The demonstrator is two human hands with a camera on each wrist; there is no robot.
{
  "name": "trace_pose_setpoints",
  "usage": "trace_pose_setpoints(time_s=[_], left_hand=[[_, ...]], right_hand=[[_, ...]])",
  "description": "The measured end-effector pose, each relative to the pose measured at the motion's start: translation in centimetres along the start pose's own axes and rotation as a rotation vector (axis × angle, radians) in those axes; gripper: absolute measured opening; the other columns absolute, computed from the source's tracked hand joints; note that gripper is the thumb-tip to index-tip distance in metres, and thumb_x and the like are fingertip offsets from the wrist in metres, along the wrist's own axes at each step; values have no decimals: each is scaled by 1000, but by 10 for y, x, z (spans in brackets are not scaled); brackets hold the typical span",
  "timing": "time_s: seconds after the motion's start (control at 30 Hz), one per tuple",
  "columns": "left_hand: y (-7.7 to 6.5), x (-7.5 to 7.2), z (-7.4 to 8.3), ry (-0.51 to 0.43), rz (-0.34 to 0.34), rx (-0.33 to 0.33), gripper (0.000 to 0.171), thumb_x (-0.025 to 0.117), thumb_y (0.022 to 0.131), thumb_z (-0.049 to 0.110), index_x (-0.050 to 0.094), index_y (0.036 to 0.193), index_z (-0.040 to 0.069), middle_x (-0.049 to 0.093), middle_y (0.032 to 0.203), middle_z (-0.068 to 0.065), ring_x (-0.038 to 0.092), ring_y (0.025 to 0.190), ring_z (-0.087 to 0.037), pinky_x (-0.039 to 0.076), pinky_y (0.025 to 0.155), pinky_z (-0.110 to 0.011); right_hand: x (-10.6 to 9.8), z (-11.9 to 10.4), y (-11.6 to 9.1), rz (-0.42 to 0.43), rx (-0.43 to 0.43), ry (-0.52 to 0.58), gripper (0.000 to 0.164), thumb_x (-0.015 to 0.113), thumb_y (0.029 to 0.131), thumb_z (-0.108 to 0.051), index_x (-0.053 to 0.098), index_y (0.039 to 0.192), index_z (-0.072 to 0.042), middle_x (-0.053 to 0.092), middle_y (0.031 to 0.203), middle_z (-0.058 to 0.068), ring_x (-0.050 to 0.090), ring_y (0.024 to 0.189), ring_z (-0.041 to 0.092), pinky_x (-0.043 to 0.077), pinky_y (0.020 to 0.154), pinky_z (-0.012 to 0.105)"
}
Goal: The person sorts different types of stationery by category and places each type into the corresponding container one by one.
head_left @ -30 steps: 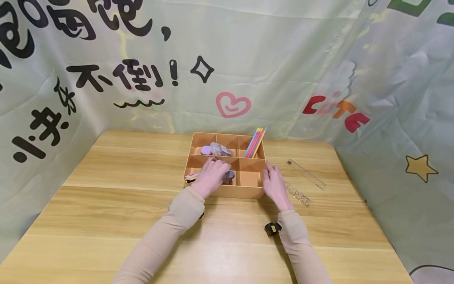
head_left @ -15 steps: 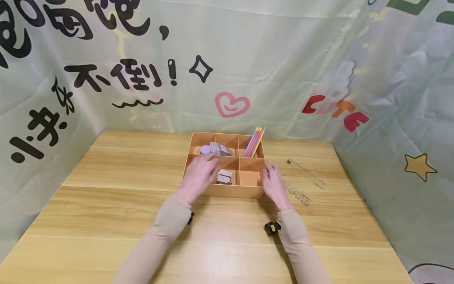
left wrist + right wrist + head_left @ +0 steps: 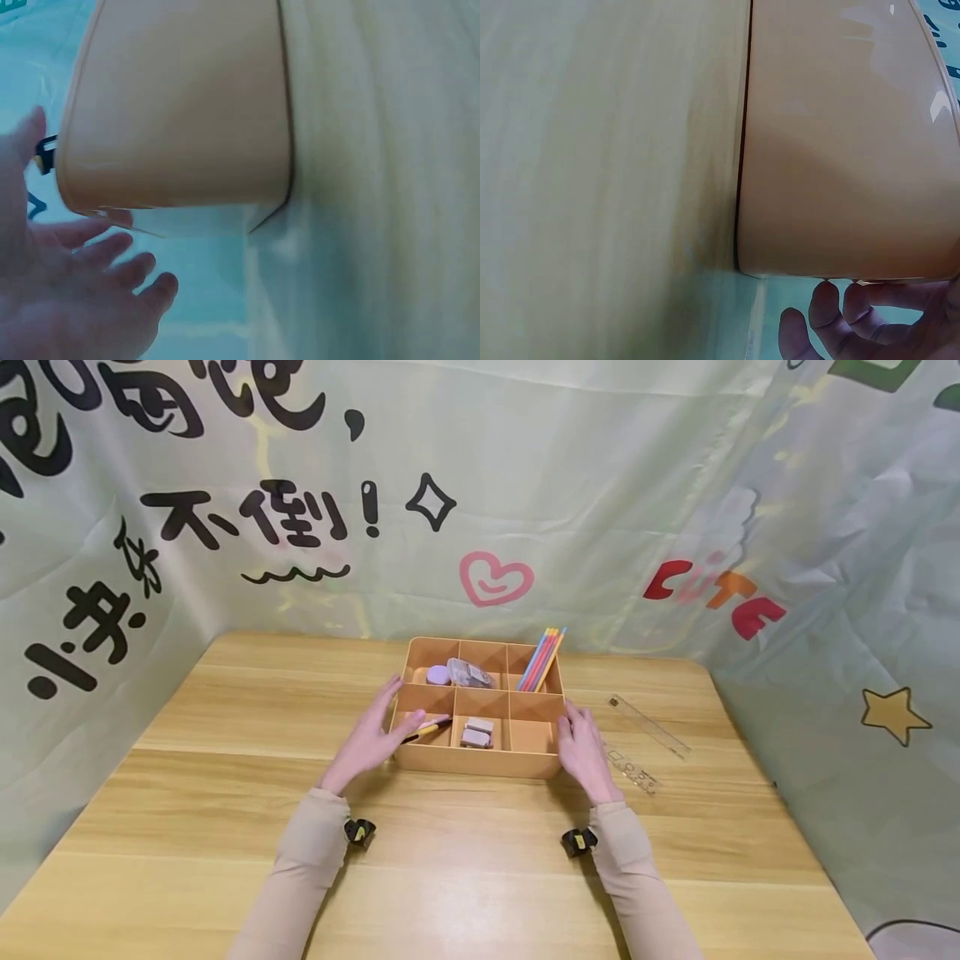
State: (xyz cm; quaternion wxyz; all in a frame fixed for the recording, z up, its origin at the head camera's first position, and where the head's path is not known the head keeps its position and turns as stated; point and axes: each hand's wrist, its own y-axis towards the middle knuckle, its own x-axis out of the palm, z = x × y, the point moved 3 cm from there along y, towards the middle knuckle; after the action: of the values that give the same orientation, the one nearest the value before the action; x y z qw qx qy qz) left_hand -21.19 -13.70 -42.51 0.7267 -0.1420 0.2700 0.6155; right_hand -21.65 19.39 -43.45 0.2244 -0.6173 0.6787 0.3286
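Note:
An orange-brown organizer box [image 3: 480, 763] with several compartments stands on the table. My left hand [image 3: 369, 731] is beside its left wall, fingers spread and holding nothing; in the left wrist view, the fingers [image 3: 90, 251] extend past the box corner. My right hand [image 3: 583, 745] rests against the right wall with loosely bent fingers [image 3: 826, 307] touching it; its thumb contact is unclear. A slim yellow-and-black item [image 3: 433, 729] and a pinkish one lie in the front left compartment. Two small pale blocks [image 3: 477, 733], like erasers, occupy the front middle one.
Behind them lie a purple round item [image 3: 438, 675] and a clear-and-grey packet [image 3: 469, 674]. Coloured pencils [image 3: 538, 662] lean in the back right compartment. Two transparent rulers [image 3: 648, 727] lie right of the box. Printed cloth [image 3: 600, 527] hangs behind the table [image 3: 225, 727].
My left hand has withdrawn from the front compartments and moved left to the box's side, uncovering the pale blocks and slim items. My right hand has stayed at the right wall.

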Motion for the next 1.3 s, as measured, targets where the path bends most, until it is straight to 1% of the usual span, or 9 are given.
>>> trace_pose_setpoints(time_s=[0.07, 0.2, 0.33, 0.47, 0.63, 0.83, 1.0, 1.2, 1.3], left_hand=[[2, 4, -3, -5, -38, 7, 78, 49, 104, 47, 15, 162, 6, 4, 172, -9, 10, 157, -39, 13, 125, -64], [4, 8, -6, -38, -61, 17, 71, 37, 109, 40, 8, 162, 3, -6, 171, -10, 3, 158, -37, 8, 127, -59], [4, 11, -8, -56, -95, 8, 73, 34, 109, 43, 0, 163, 7, -14, 170, -4, -2, 158, -36, 6, 126, -62], [3, 13, -10, -54, -136, -6, 83, 41, 105, 52, -7, 162, 15, -22, 168, 4, -5, 158, -36, 8, 123, -67], [2, 13, -10, -72, -157, -15, 102, 58, 96, 56, -15, 161, 27, -24, 167, 7, -4, 157, -38, 9, 123, -68], [1, 15, -10, -65, -168, -27, 118, 72, 88, 54, -16, 160, 24, -25, 167, 9, -4, 158, -37, 10, 124, -64], [0, 16, -9, -85, -161, -28, 120, 74, 87, 51, -15, 161, 20, -25, 166, 11, -6, 158, -34, 10, 125, -64], [0, 16, -9, -102, -161, -40, 121, 75, 87, 52, -18, 160, 26, -27, 165, 14, -7, 158, -33, 9, 125, -65], [-1, 16, -9, -111, -162, -42, 121, 75, 86, 52, -17, 160, 25, -27, 165, 14, -8, 158, -33, 8, 124, -66]], right_hand=[[0, 0, 0, -1, -2, -1, 48, 37, 106, -15, 43, 149, 5, 54, 119, 29, 53, 111, 43, 45, 100, 59], [-1, 1, 0, 0, -5, -6, 48, 38, 106, -15, 43, 149, 5, 54, 116, 28, 54, 106, 42, 46, 97, 57], [-1, 2, 0, 11, -14, -12, 47, 38, 106, -14, 44, 148, 6, 54, 115, 29, 55, 105, 43, 46, 95, 58], [-1, 2, 0, 13, -17, -9, 47, 38, 106, -14, 44, 148, 5, 55, 118, 30, 55, 109, 44, 45, 98, 59], [-1, 1, -1, 7, -7, -2, 48, 38, 106, -14, 43, 149, 6, 54, 122, 31, 54, 113, 46, 44, 102, 60], [-2, 1, -1, 10, -16, -4, 47, 38, 105, -13, 44, 148, 6, 55, 121, 31, 55, 112, 45, 45, 101, 60], [-2, 2, -1, -3, -3, 6, 48, 37, 106, -14, 42, 150, 5, 54, 122, 31, 54, 111, 44, 45, 100, 58], [-3, 3, 0, -16, -15, 5, 47, 37, 107, -17, 45, 148, 4, 55, 116, 29, 53, 107, 41, 46, 94, 54], [-4, 3, 1, -37, -12, 12, 48, 36, 109, -21, 44, 149, 4, 54, 112, 26, 51, 103, 38, 45, 89, 50]])
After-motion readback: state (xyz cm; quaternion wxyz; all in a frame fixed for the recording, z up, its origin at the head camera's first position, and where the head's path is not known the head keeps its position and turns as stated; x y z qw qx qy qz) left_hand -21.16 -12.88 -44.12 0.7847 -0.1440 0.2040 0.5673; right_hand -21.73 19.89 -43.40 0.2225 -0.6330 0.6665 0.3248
